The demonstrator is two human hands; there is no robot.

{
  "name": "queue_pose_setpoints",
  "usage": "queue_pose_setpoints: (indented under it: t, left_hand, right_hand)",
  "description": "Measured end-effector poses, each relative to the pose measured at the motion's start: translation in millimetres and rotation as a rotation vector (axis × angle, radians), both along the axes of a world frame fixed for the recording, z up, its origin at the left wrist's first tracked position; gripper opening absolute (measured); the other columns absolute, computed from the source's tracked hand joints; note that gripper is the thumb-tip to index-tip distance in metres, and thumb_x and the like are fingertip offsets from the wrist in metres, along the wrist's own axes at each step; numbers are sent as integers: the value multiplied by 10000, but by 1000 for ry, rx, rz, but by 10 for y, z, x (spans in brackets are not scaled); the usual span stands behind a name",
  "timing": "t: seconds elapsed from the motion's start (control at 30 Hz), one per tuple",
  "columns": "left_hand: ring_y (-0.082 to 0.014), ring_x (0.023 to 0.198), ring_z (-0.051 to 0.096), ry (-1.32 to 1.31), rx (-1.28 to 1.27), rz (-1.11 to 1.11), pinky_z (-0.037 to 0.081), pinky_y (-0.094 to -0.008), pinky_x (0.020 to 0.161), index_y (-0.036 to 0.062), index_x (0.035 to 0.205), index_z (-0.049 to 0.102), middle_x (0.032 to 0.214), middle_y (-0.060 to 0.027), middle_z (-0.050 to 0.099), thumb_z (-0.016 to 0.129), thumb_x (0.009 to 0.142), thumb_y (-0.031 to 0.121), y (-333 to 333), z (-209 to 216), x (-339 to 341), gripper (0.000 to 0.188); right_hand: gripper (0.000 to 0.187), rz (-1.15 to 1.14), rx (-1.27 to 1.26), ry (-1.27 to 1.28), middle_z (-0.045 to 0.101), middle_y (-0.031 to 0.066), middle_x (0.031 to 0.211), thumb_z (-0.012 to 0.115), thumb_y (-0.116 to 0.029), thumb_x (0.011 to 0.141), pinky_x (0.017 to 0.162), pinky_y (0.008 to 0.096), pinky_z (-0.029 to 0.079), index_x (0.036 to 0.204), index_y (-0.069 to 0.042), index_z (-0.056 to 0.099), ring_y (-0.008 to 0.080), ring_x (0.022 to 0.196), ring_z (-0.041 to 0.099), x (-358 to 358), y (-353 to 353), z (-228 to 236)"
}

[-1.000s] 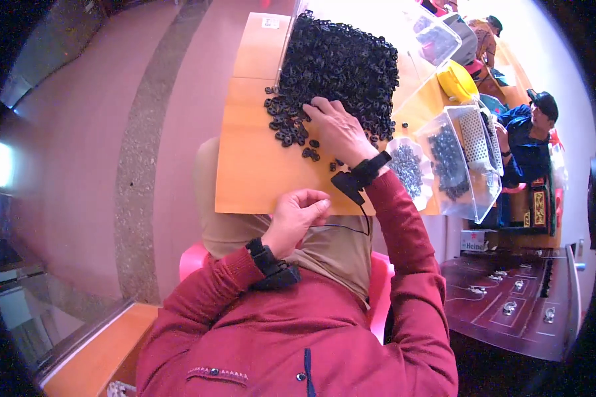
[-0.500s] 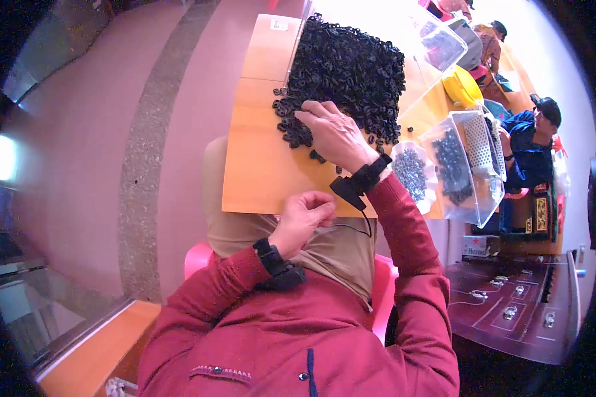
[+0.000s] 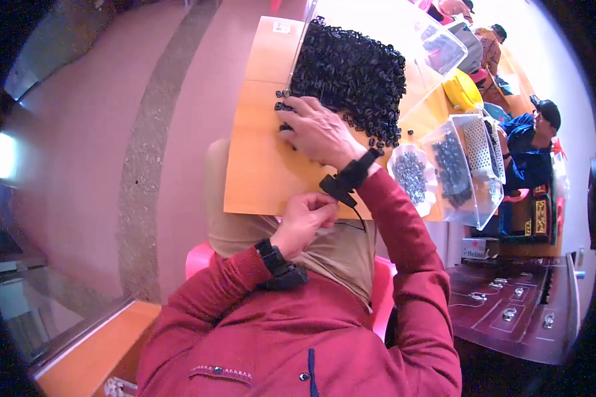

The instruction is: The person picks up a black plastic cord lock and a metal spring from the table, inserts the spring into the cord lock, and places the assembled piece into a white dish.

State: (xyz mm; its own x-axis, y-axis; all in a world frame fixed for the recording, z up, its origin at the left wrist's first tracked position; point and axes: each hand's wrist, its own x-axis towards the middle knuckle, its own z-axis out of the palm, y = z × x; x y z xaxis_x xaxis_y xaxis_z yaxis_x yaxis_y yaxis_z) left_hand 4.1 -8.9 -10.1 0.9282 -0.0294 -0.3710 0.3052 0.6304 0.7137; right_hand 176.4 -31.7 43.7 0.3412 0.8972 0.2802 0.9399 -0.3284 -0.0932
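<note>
A large heap of small black ring-like pieces (image 3: pixel 351 73) covers the far part of the wooden table (image 3: pixel 251 172). At the heap's near left corner my right hand (image 3: pixel 321 135) reaches over loose pieces, fingers spread and bent down toward the tabletop; its palm hides what lies beneath. Close to the table's front edge, above my lap, my left hand (image 3: pixel 301 223) is closed, thumb and fingertips pressed together. Whatever it pinches is too small or hidden to make out. Both wrists wear black straps with small boxes.
Right of the heap stand a scalloped white bowl (image 3: pixel 410 175) of small shiny parts and a clear bin (image 3: pixel 453 165) of dark parts. A white perforated basket (image 3: pixel 480 145) and a yellow container (image 3: pixel 462 89) are beyond. Other people (image 3: pixel 533 142) sit along the table's right side.
My right hand has shifted slightly left and nearer, over loose pieces along the heap's near edge, now hidden or gathered there. My left hand stays almost in place, still pinching.
</note>
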Motion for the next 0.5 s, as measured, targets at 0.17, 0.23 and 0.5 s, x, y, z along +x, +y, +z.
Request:
queue_pose_setpoints:
  t: [0.17, 0.23, 0.5]
  left_hand:
    - [-94, 638, 563, -8, 53, -33, 453, -224, 575, 22, 932, 627, 749, -24, 624, 659, 880, 99, -9, 13, 16, 98]
    - [-91, 633, 558, -21, 33, -26, 449, -224, 572, 25, 933, 631, 738, -19, 621, 657, 881, 103, -6, 8, 12, 98]
    - [-84, 671, 580, -79, -26, -11, 476, -219, 600, 21, 985, 633, 795, -20, 635, 644, 891, 97, -5, -26, -7, 121]
  right_hand:
    - [391, 6, -157, 19, 502, 172, 1294, 605, -322, 850, 1028, 398, 403, 1112, -31, 595, 339, 1241, 459, 67, 182, -173]
    - [412, 10, -150, 4, 494, 174, 1299, 607, -320, 854, 1035, 393, 395, 1124, -10, 579, 338, 1246, 454, 60, 165, -190]
    - [300, 97, -133, -119, 521, 132, 1250, 608, -191, 826, 1026, 382, 399, 1072, -18, 614, 317, 1222, 463, 14, -165, -220]
